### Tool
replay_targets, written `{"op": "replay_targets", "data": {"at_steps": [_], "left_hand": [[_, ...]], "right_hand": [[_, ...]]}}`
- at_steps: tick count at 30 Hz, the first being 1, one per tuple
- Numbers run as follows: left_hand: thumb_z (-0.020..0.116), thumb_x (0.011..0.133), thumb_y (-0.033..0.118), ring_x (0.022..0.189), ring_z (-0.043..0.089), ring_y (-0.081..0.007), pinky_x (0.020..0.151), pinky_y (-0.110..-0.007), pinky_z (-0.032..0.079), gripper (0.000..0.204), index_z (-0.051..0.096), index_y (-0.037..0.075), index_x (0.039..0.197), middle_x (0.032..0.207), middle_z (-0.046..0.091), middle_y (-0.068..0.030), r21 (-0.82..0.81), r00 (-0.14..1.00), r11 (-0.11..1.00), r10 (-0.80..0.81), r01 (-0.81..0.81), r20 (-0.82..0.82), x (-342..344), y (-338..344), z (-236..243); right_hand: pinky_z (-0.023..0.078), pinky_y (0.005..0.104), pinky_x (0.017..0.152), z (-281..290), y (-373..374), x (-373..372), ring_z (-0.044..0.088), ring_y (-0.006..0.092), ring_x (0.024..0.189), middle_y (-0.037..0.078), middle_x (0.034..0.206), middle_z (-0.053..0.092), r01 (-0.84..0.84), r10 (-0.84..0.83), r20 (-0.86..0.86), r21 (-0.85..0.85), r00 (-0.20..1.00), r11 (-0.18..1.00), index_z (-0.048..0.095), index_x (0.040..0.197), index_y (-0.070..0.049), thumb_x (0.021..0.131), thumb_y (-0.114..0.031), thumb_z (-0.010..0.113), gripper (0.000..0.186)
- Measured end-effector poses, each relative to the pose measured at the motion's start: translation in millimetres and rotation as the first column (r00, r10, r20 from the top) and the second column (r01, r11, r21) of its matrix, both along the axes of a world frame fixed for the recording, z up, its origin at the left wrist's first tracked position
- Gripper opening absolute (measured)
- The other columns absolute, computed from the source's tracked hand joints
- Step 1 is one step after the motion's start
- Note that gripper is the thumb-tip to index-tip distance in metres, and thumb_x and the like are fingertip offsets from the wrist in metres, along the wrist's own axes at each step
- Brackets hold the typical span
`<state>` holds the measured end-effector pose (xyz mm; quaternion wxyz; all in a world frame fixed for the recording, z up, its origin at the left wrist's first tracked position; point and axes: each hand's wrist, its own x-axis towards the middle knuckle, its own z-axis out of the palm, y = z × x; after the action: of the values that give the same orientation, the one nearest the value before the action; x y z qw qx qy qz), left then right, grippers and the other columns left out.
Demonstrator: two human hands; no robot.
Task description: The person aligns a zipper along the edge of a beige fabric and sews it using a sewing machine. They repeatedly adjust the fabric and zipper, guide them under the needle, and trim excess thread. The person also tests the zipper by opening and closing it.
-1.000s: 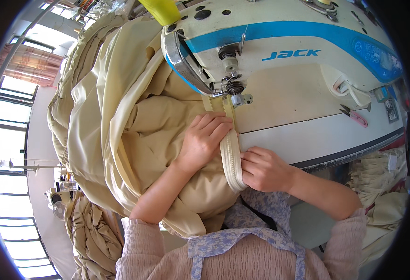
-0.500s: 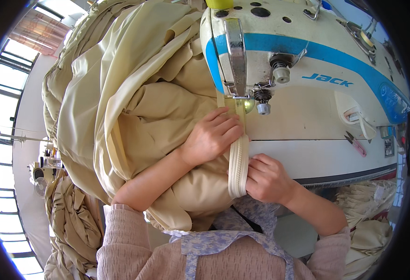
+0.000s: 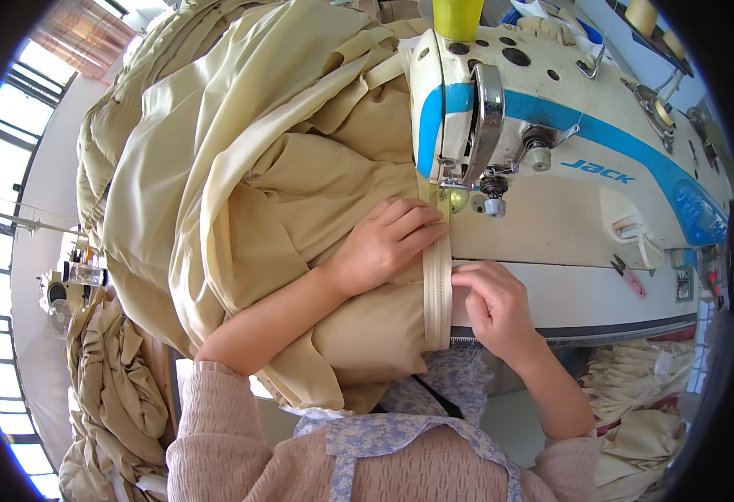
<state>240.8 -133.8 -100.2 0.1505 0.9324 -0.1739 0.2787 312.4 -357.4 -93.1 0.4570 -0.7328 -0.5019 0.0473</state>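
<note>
Along the counter (image 3: 563,293), my left hand (image 3: 388,247) rests on zipper tape (image 3: 438,301), likely steadying it; my right hand (image 3: 498,308) curls beside; I can't tell either grip.

Both forearms (image 3: 276,322) reach forward, the left hand (image 3: 385,243) palm down, the right hand (image 3: 502,308) loosely curled.

The left hand (image 3: 392,243) covers part of the zip (image 3: 438,293), and its thumb is out of sight. The zip's far end disappears beneath the sewing machine (image 3: 534,92), where the needle is too small to make out. Whether the right hand (image 3: 501,309) touches the zip or stops just beside it cannot be told. The upper edge crops the yellow container (image 3: 457,21) and the cloth (image 3: 291,201); the lower edge crops the apron (image 3: 383,431). Marks on the panel (image 3: 700,211) are illegible.
</note>
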Motion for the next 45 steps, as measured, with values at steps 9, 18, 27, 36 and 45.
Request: {"op": "replay_targets", "data": {"at_steps": [9,18,27,36,45], "left_hand": [[0.076,0.082,0.020,0.088,0.065,-0.0274,0.072,-0.042,0.054,0.022,0.071,0.008,0.100,0.095,0.063,-0.0086,-0.053,0.939,0.944,0.317,-0.326,-0.138,-17,-14,4],[0.072,0.080,0.026,0.086,0.067,-0.0291,0.076,-0.042,0.051,0.021,0.068,0.008,0.088,0.084,0.068,-0.0089,-0.191,0.877,0.889,0.338,-0.417,-0.342,10,-33,-2],[0.070,0.086,0.021,0.086,0.068,-0.0308,0.073,-0.044,0.054,0.016,0.064,0.007,0.093,0.092,0.069,-0.0091,-0.133,0.876,0.877,0.427,-0.461,-0.223,9,-33,-17],[0.069,0.087,0.022,0.086,0.066,-0.0323,0.072,-0.045,0.055,0.020,0.059,0.005,0.092,0.091,0.066,-0.0123,0.011,0.877,0.891,0.448,-0.453,-0.174,6,-32,-17],[0.065,0.083,0.013,0.091,0.067,-0.0291,0.069,-0.041,0.055,0.014,0.064,0.004,0.094,0.095,0.066,-0.0120,0.103,0.837,0.858,0.514,-0.503,-0.188,42,-27,-22]], "right_hand": [[0.053,0.0442,0.065,-12,36,-6,0.066,0.0299,0.067,0.012,0.082,0.069,0.348,-0.207,0.390,-0.338,0.897,0.874,0.063,0.128,-0.001,0.089,-0.026,0.067,0.046],[0.051,0.0472,0.067,2,31,3,0.064,0.0398,0.069,0.023,0.076,0.064,0.267,-0.316,-0.191,-0.241,0.929,0.933,0.067,0.126,-0.006,0.093,-0.011,0.055,0.035],[0.055,0.0491,0.067,-13,26,-9,0.069,0.0379,0.071,0.018,0.076,0.070,0.310,-0.256,0.209,-0.292,0.944,0.905,0.058,0.137,-0.003,0.095,-0.015,0.059,0.044],[0.054,0.0476,0.058,-18,30,-29,0.067,0.0364,0.058,0.017,0.066,0.068,0.308,-0.176,0.320,-0.428,0.931,0.849,0.054,0.141,-0.002,0.090,-0.010,0.060,0.052],[0.053,0.0463,0.055,-14,24,-27,0.065,0.0337,0.053,0.016,0.060,0.065,0.291,-0.167,0.302,-0.433,0.939,0.853,0.055,0.140,0.002,0.089,-0.010,0.059,0.052]]}}
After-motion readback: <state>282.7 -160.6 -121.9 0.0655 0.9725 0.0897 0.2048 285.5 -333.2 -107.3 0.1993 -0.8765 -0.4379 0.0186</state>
